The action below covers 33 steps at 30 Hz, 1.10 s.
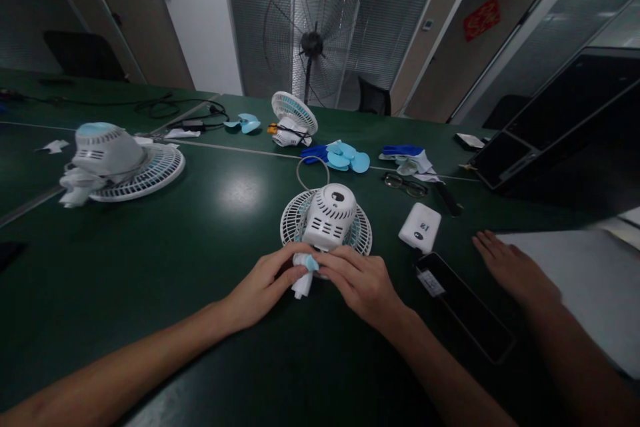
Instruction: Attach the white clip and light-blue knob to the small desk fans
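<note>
A small white fan lies face down on the green table, its round grille [361, 235] below and its vented motor housing [330, 219] on top. A white clip-like base [301, 285] sticks out from the fan toward me. My left hand [267, 283] grips this base from the left, thumb and fingers closed around it. A small light blue piece [311, 263] sits at the base between my hands. My right hand [363, 280] has its fingers closed on that blue piece from the right; its fingertips are partly hidden.
Another person's hand [515, 270] rests at the right by a white board [575, 280]. Nearby lie a black phone-like slab [465, 307], a white power bank [421, 227] and glasses [405, 184]. Farther off are blue fan blades [347, 157], gloves [403, 150] and other small fans [107, 153].
</note>
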{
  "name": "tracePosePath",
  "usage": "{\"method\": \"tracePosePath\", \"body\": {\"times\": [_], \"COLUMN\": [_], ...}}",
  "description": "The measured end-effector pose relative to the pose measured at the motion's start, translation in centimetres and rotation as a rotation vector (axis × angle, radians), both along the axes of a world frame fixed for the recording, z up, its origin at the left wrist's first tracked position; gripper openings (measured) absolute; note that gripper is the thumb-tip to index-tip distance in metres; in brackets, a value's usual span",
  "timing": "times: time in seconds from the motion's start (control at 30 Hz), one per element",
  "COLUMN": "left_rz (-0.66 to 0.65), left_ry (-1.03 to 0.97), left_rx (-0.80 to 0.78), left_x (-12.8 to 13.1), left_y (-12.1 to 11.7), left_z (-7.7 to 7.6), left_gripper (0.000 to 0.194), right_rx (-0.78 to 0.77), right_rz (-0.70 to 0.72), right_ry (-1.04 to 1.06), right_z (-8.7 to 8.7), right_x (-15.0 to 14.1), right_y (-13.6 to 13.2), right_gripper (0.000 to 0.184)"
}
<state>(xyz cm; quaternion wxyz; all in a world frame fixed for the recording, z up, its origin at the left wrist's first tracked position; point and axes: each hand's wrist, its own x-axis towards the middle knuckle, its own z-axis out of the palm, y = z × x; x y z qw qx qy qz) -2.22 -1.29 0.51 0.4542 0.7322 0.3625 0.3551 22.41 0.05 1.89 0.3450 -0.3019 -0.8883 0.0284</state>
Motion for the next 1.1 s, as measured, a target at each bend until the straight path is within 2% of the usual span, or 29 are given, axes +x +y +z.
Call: {"method": "tracePosePath", "body": {"times": [0.17,0.3,0.4,0.53,0.87,1.1], "left_rz": [0.012,0.016,0.015,0.000,-0.003,-0.006], "left_ry": [0.012,0.016,0.005,0.004,0.026,0.020], "left_rx": [-0.001,0.000,-0.001,0.011,0.006,0.015], "left_x": [0.1,0.3,0.2,0.2,0.2,0.2], "left_y": [0.0,-0.1,-0.1,0.0,-0.1,-0.2], "left_z": [-0.1,-0.2,-0.2,-0.2,0.4,0.3], "left_gripper": [0.029,0.029,0.028,0.028,0.029,0.030], "right_rx": [-0.012,-0.004,0.026,0.060,0.014,0.048], "right_rz": [-0.048,-0.113,-0.073,0.047,-0.098,0.010], "right_ry": [0.019,0.076,0.078,0.028,0.114,-0.037], "right_z": [-0.5,-0.8,-0.3,0.7,-1.1,-0.3], "right_x": [-1.1,-2.3,-1.6,0.0,-2.1,0.0], "right_y": [0.0,-0.9,-0.8,-0.1,-0.9,-0.3], "right_gripper": [0.021,0.024,0.022,0.021,0.023,0.029]}}
